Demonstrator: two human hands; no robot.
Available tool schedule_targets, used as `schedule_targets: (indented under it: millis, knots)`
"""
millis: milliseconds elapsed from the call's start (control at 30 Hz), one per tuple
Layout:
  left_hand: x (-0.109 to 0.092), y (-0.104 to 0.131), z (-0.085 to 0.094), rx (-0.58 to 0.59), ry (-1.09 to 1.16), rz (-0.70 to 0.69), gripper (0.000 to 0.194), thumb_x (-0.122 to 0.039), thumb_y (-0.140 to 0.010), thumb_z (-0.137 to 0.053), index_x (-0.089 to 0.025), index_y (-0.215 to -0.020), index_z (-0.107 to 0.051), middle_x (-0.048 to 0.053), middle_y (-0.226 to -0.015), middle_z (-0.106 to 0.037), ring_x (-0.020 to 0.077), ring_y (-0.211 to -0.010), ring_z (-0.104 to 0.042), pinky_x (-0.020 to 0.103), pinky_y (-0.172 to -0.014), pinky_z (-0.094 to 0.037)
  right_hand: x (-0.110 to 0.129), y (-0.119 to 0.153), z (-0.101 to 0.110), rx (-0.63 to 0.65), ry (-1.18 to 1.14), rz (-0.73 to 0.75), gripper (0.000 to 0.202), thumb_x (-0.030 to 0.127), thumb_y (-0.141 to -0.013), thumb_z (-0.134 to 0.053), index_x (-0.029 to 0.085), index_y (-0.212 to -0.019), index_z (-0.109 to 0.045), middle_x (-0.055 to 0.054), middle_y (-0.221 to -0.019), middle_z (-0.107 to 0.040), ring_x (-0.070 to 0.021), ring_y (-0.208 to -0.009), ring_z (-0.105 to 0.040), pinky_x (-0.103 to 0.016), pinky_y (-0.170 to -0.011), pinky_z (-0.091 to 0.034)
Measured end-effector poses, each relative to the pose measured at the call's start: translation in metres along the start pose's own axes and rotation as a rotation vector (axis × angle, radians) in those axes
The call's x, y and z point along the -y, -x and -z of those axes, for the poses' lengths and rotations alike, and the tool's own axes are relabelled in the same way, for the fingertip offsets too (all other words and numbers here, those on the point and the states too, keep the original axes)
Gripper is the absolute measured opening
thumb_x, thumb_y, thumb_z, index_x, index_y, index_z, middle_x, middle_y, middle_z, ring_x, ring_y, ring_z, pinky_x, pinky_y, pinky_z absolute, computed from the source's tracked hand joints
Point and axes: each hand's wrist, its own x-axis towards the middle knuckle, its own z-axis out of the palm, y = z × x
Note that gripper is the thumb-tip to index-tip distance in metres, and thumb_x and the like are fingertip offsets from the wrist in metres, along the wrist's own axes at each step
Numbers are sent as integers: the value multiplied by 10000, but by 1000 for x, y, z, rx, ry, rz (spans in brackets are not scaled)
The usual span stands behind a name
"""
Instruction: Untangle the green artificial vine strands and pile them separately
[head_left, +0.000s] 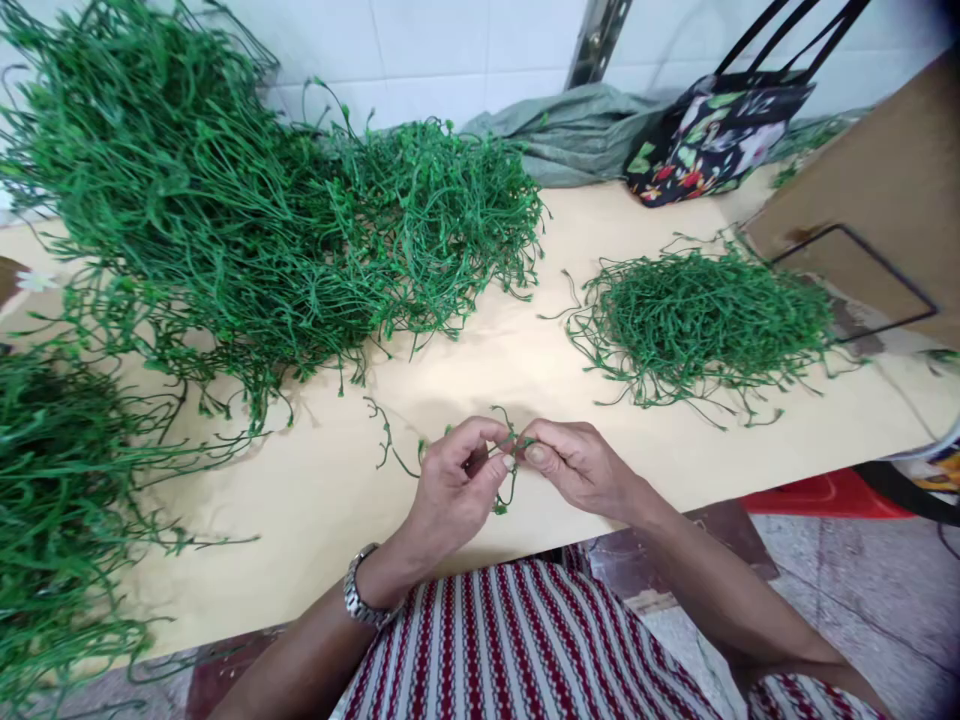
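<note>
Pale tabletop (315, 510) | left hand (457, 490), right hand (581, 465) pinching tight on artificial-looking green sprig (517, 443), presumably for fine control | stem heap (712, 315) beyond fingertips (534, 455), rightward

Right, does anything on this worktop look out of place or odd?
Mildly, yes. The floral bag sits at the back of the table, an odd neighbour for heaped green stems; and the lower-left heap straggles past the front edge. Nothing looks clearly damaged.
</note>
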Motion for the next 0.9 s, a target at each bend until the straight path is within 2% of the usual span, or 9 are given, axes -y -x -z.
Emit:
schedule_targets:
  millis: [300, 600, 767, 900]
  knots:
    - [1, -2, 0, 56, -55, -76, 88, -90, -753, -502, -152, -811, -526, -31, -645, -507, 65, -543, -422, 174, -501, -350, 0, -1, -6, -59, 125, 149, 249, 270, -926, -345, 156, -740, -465, 11, -626, -449, -79, -552, -406, -187, -521, -322]
    - [6, -3, 6, 68, -222, -118, 126, -45, -732, -479, -153, -747, -540, -41, -605, -484, 60, -526, -394, 179, -498, -313, 0, 0, 2, 57, 370, 202, 290, 287, -932, -333, 143, -743, -499, -11, -634, -501, -107, -580, -439, -219, -552, -347]
    - [-2, -2, 11, 192, -161, -72, 126, -59, -735, -433, -146, -686, -509, -50, -545, -409, 61, -490, -343, 185, -462, -280, 2, 0, 6, 51, 447, 290, 296, 229, -923, -329, 153, -692, -497, -1, -597, -478, -107, -552, -407, -227, -521, -313]
    - [-11, 0, 16, 284, -281, -128, 162, -37, -727, -412, -145, -639, -496, -49, -535, -395, 61, -492, -332, 197, -472, -268, 7, -2, 13, 89, 450, 382, 332, 180, -912, -318, 166, -634, -499, 21, -532, -444, -98, -508, -381, -236, -499, -276]
